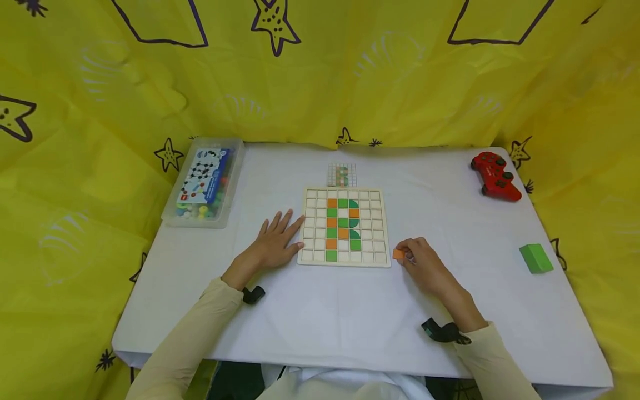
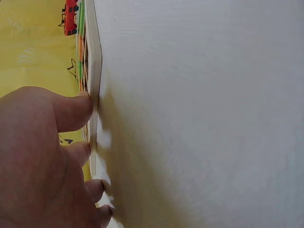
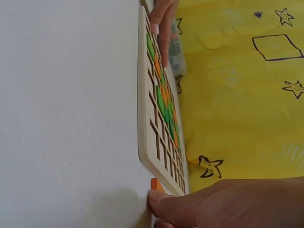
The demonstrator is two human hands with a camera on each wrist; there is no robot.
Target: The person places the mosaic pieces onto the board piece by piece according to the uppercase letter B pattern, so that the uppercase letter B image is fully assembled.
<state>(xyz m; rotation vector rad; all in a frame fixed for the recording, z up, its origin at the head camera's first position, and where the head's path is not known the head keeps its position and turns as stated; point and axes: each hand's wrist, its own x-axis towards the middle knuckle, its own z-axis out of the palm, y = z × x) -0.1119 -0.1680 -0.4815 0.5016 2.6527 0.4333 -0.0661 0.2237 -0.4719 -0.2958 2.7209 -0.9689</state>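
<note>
A wooden grid board (image 1: 371, 255) lies flat mid-table, with orange, light green and dark green tiles set in its cells. My left hand (image 1: 274, 244) is spread at the board's left side; its thumb and index finger touch the edge. Just beyond the board's lower right side, my right hand (image 1: 425, 264) pinches an orange tile (image 1: 398, 254) between thumb and fingers. The same orange tile (image 3: 156, 184) shows beside the board's corner in the right wrist view. Behind the board is a small pattern card (image 1: 342, 174) with a similar coloured design.
A clear plastic box (image 1: 220, 222) with a blue label and colourful pieces stands at the back left. On the right are a red game controller (image 1: 496, 176) and a green block (image 1: 536, 259). A yellow patterned curtain (image 1: 310, 100) surrounds the white table (image 1: 320, 322).
</note>
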